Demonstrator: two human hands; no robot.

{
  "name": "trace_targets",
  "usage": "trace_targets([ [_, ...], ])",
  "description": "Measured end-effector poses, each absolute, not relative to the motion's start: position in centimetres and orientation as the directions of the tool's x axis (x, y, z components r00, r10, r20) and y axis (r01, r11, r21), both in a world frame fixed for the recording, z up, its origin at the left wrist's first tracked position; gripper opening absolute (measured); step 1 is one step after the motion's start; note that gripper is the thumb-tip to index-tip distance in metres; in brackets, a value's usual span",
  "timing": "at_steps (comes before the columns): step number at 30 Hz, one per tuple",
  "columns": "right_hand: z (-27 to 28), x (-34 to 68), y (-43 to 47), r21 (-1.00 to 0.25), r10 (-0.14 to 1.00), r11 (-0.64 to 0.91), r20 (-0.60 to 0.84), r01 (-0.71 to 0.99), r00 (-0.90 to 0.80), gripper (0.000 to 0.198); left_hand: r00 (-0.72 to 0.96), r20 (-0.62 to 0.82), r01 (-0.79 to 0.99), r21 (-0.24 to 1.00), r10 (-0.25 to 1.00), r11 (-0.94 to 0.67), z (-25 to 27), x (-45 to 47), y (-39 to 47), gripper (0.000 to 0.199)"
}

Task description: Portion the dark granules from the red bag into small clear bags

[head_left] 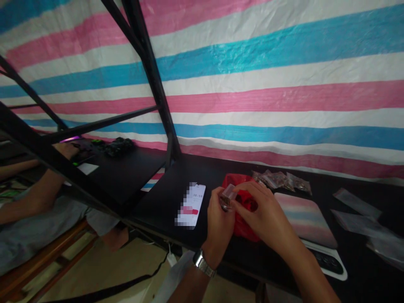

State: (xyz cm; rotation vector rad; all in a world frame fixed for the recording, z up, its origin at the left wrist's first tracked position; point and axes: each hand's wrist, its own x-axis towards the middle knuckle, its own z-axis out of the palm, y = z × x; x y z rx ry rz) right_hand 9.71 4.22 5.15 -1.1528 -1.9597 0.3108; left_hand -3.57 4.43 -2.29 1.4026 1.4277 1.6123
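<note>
A small clear bag [226, 203] of little pieces sits up in the person's hands, above an open red bag [248, 231] on the black bench [154, 212]; the left hand [219, 221] grips it, the right hand [257, 202] pinches its edge. Over to the left glows a phone [193, 206]; rightward, filled packets [282, 181], a pale flat device [306, 221], flat clear bags [360, 223].

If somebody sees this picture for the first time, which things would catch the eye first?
Probably the glossy plastic sheet with pink, white and blue stripes, behind the flat black table. Next, the crumpled bright red plastic bag on the table, partly hidden by the left hand, which holds a small clear plastic bag, and the right hand. Left of them lies a phone with a lit white screen.
</note>
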Motion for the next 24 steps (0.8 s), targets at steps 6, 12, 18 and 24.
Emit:
trace_targets([
  [6, 4.1, 12.8, 4.9, -0.569, 0.909, 0.363, 0.391, 0.738, -0.146, 0.007, -0.329, 0.397, 0.242, 0.912, 0.857, -0.33, -1.5, -3.5, 3.9, 0.015],
  [12, 1.2, 14.6, 5.5, -0.407, 0.945, 0.292, 0.262, 0.865, -0.196, 0.007, -0.363, 0.433, 0.235, 0.899, 0.825, -0.368, -1.9, -4.0, 3.9, 0.017],
  [18, 3.9, 12.8, 4.8, -0.623, 0.924, 0.381, 0.274, 0.683, -0.265, 0.016, -0.364, 0.459, 0.234, 0.887, 0.81, -0.398, -2.5, -4.4, 3.9, 0.021],
  [24, 6.8, 9.5, 2.3, -0.791, 0.873, 0.407, 0.189, 0.457, -0.45, 0.009, -0.27, 0.476, 0.218, 0.877, 0.837, -0.428, -2.2, -4.8, 2.5, 0.052],
])
